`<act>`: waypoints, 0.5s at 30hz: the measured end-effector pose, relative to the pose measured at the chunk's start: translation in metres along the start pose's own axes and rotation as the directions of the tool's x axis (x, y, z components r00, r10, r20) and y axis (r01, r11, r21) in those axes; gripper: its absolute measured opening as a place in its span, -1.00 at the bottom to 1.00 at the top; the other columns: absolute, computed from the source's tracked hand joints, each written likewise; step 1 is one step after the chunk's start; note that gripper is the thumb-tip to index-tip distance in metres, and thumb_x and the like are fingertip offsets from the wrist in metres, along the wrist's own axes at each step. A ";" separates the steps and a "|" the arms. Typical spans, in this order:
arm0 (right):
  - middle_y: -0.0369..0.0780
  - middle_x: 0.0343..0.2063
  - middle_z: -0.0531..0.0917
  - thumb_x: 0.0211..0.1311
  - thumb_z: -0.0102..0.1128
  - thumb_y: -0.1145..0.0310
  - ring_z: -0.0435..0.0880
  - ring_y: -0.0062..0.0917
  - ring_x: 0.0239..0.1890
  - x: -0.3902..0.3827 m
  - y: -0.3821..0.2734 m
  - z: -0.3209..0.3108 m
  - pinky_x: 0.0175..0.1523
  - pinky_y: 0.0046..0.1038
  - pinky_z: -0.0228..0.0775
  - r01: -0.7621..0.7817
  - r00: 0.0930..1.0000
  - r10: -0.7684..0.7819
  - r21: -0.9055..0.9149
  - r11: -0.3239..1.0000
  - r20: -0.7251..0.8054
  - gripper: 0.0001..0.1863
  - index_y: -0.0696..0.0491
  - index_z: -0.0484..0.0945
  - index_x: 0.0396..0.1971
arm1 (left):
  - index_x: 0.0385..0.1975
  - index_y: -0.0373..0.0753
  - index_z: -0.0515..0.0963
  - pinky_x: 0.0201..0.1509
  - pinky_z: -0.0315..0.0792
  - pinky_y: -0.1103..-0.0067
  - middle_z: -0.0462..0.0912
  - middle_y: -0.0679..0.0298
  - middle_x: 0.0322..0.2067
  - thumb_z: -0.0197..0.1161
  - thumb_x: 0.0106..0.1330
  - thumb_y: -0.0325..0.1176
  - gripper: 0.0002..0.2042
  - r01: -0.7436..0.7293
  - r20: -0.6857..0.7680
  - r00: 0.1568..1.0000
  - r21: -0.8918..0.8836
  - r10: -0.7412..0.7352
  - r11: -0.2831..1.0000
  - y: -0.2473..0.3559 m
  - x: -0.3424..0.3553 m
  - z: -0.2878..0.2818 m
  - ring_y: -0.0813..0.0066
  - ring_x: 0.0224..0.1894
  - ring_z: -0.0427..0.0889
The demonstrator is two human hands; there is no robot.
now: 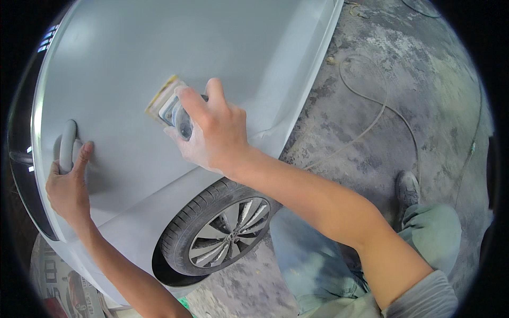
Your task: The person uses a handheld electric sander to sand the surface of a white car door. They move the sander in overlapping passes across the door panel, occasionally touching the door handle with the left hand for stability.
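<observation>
A grey car door [122, 47] fills the left and middle of the view, its surface dull and matte. My right hand [217, 127] is wrapped over a sander [182, 117], whose dark body sits on a flat rectangular pad with a yellowish edge. That pad is against the door panel; the palm hides part of the tool. At the left, my left hand [71, 185] grips the grey door handle [68, 146], the thumb on the outer side and the other fingers mostly hidden behind it. Pale dust coats my right fingers.
Below the panel is a rear wheel [228, 238] with a dark tyre and spoked rim. A thin hose [371, 124] loops over the stained concrete floor [424, 69]. My bent legs [313, 259] and one shoe [408, 188] are at the lower right. Printed sheets [69, 286] lie lower left.
</observation>
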State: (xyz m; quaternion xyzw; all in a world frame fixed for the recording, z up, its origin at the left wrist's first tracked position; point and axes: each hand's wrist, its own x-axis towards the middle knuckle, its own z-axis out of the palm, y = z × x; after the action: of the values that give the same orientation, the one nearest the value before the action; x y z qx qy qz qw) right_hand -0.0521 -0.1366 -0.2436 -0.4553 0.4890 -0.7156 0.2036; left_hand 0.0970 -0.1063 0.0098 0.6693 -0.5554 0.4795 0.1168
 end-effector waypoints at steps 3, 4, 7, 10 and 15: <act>-0.08 -0.18 0.52 -0.06 0.66 0.10 0.69 -0.06 -0.23 0.013 0.018 -0.006 -0.14 -0.04 0.58 -0.063 0.989 0.055 -0.053 0.997 -0.140 -0.33 -0.05 0.55 0.07 | 0.16 -0.42 0.67 0.25 0.55 0.26 0.81 -0.05 -0.13 0.48 -0.17 0.56 0.11 -0.007 -0.039 0.999 0.053 0.009 0.999 -0.006 0.003 0.006 0.09 0.02 0.79; -0.09 -0.18 0.52 -0.06 0.66 0.10 0.69 -0.06 -0.23 0.027 0.029 -0.013 -0.15 -0.03 0.59 -0.088 0.975 0.070 -0.080 0.993 -0.209 -0.32 -0.06 0.54 0.08 | 0.16 -0.42 0.66 0.26 0.55 0.26 0.80 -0.06 -0.12 0.47 -0.17 0.57 0.12 -0.004 -0.024 1.000 0.049 0.005 0.999 -0.007 0.004 0.007 0.10 0.02 0.79; -0.08 -0.16 0.52 -0.05 0.65 0.11 0.69 -0.05 -0.22 0.031 0.030 -0.017 -0.17 -0.04 0.59 -0.170 0.953 0.139 -0.095 0.981 -0.269 -0.30 -0.07 0.52 0.11 | 0.17 -0.45 0.65 0.26 0.55 0.26 0.80 -0.07 -0.13 0.46 -0.16 0.57 0.13 -0.011 -0.004 1.000 0.055 0.011 0.998 -0.012 0.006 0.011 0.12 0.02 0.80; -0.01 -0.09 0.52 -0.01 0.61 0.09 0.70 0.01 -0.18 0.000 0.009 -0.005 -0.09 0.01 0.57 -0.139 0.984 0.138 0.000 0.990 -0.111 -0.32 -0.03 0.50 0.09 | 0.14 -0.43 0.67 0.18 0.61 0.29 0.81 -0.04 -0.19 0.46 -0.12 0.56 0.08 -0.060 -0.047 0.997 0.062 0.063 0.996 -0.014 0.008 0.017 0.15 -0.07 0.82; 0.01 -0.06 0.52 -0.02 0.61 0.07 0.69 0.01 -0.11 0.003 0.018 -0.006 -0.02 0.02 0.55 -0.139 0.983 0.134 -0.025 0.990 -0.128 -0.33 0.01 0.49 0.04 | 0.06 -0.33 0.74 0.08 0.67 0.31 0.83 0.06 -0.26 0.45 -0.03 0.53 -0.04 -0.136 -0.090 0.986 0.082 0.143 0.987 -0.018 0.009 0.021 0.23 -0.18 0.85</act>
State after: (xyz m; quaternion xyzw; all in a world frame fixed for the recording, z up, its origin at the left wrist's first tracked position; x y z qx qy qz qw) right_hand -0.0615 -0.1433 -0.2593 -0.3780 0.5430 -0.7189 0.2132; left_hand 0.1225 -0.1195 0.0129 0.6089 -0.5764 0.5385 0.0840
